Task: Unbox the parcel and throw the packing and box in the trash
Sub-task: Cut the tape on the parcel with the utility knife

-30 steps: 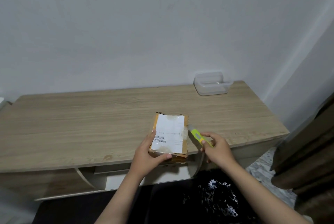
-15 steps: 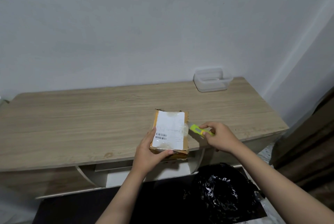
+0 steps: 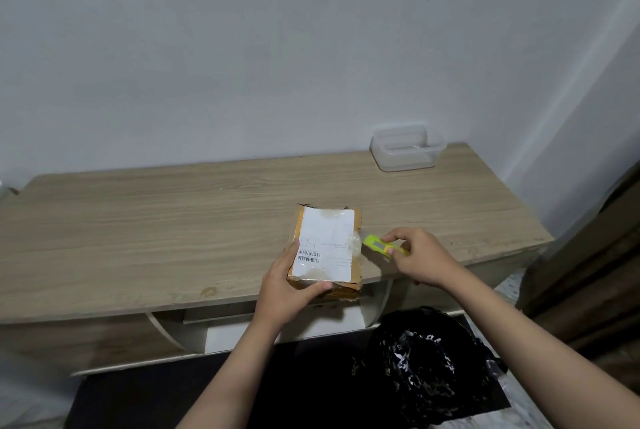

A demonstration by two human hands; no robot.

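A small brown cardboard parcel (image 3: 327,244) with a white shipping label and clear tape lies near the front edge of the wooden table (image 3: 173,220). My left hand (image 3: 289,286) grips its near left corner, thumb on the label side. My right hand (image 3: 417,258) pinches a small yellow-green box cutter (image 3: 379,245) just right of the parcel, its tip pointing at the parcel's right edge. A black trash bag (image 3: 429,366) sits open on the floor below my right arm.
A clear plastic container (image 3: 407,148) stands at the table's back right, by the white wall. A dark mat lies on the floor under the table front. Brown curtain or furniture fills the right edge.
My right hand has shifted its hold on the cutter, which now lies flatter and points at the parcel's right side. My left hand and the parcel stay in place.
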